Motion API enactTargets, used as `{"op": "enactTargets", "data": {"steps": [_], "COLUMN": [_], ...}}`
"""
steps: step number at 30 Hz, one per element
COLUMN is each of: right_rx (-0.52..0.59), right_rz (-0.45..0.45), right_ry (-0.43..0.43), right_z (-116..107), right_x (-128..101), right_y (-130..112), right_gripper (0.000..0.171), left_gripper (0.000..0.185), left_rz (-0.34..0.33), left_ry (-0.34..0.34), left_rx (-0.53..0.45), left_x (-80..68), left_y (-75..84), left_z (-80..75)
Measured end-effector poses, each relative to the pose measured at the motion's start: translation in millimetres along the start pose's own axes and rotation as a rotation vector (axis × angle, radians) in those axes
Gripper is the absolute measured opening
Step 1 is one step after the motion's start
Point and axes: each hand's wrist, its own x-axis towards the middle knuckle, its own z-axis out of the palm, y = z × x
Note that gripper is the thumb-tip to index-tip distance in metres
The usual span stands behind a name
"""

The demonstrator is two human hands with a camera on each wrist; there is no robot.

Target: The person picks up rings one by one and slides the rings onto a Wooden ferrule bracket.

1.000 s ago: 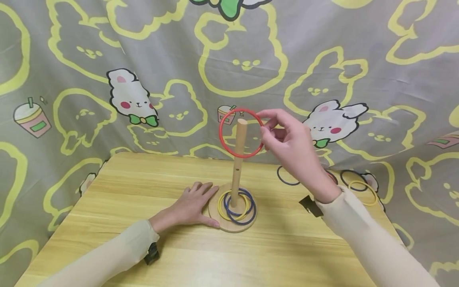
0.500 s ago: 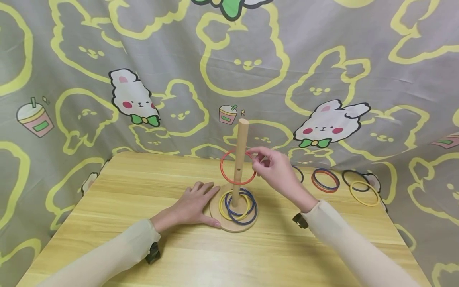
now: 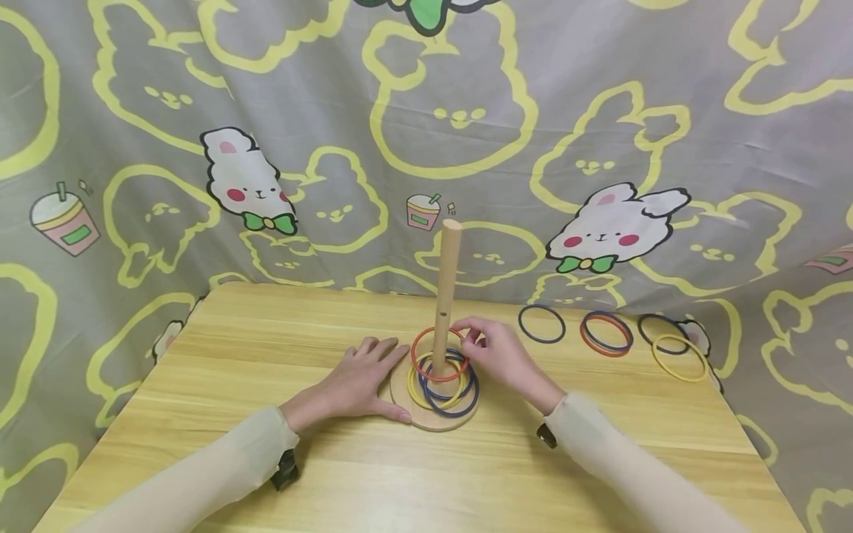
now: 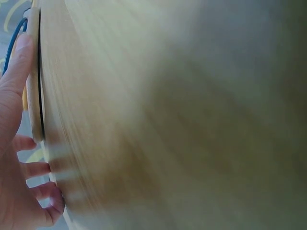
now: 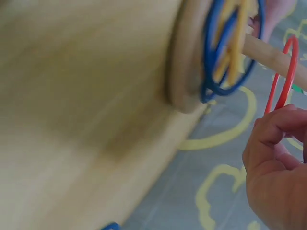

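A wooden peg (image 3: 448,274) rises from a round wooden base (image 3: 426,419) on the table. My right hand (image 3: 496,355) pinches a red ring (image 3: 415,354) by its right side. The red ring encircles the lower part of the peg, and the right wrist view shows it apart from the stack below. Blue rings (image 3: 474,396) and yellow rings (image 3: 411,389) lie around the peg on the base. My left hand (image 3: 356,381) rests at the base's left edge with its fingers spread; in the left wrist view its thumb (image 4: 21,52) lies over the rim.
Towards the back right of the wooden table (image 3: 266,326) lie a blue ring (image 3: 541,342), a red ring (image 3: 603,354) overlapping a blue one, a dark ring (image 3: 660,318) and a yellow ring (image 3: 680,377). A patterned grey curtain (image 3: 320,89) hangs along the table's back edge.
My right hand has lowered the red ring from near the peg's top down to just above the stacked rings. The left hand has stayed at the base.
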Motion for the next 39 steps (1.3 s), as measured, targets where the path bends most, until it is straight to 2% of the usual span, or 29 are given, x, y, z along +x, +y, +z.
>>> {"op": "enactTargets", "data": {"steps": [6, 15, 20, 24, 28, 31, 34, 37, 39], "right_rx": [-0.002, -0.026, -0.059, -0.182, -0.316, -0.344, -0.356, -0.387, -0.431], "right_rz": [0.069, 0.105, 0.113, 0.116, 0.155, 0.21, 0.231, 0.211, 0.181], "right_ry": [-0.056, -0.038, 0.043, 0.082, 0.058, 0.022, -0.008, -0.037, -0.065], "right_z": [10.2, 10.1, -9.9, -36.4, -62.1, -77.1, -87.4, -92.2, -91.7], "right_x": [-3.2, -5.5, -7.8, -7.6, -8.7, -10.6, -11.9, -11.7, -12.0], "right_y": [12.3, 26.4, 50.5, 76.4, 102.9, 116.1, 122.6, 122.4, 119.0], "right_gripper": [0.033, 0.018, 0.013, 0.014, 0.032, 0.042, 0.037, 0.019, 0.014], "left_gripper": [0.124, 0.124, 0.125, 0.125, 0.125, 0.125, 0.125, 0.125, 0.124], "left_rz": [0.0, -0.005, -0.003, -0.004, -0.008, -0.008, -0.005, 0.0, 0.001], "left_ry": [-0.001, 0.003, 0.004, 0.004, 0.002, 0.002, 0.003, 0.01, 0.012], "left_rx": [-0.006, -0.003, -0.004, -0.003, -0.006, -0.009, -0.007, -0.003, -0.003], "left_x": [-0.6, -0.6, 0.1, 0.2, -0.3, -0.2, 0.4, 0.8, 0.9], "left_y": [0.7, 0.1, -0.5, -1.4, -1.1, -0.7, -0.1, 0.4, 0.8], "left_z": [-1.3, -0.3, 0.8, 1.5, 1.7, 2.3, 2.4, 1.7, 1.1]}}
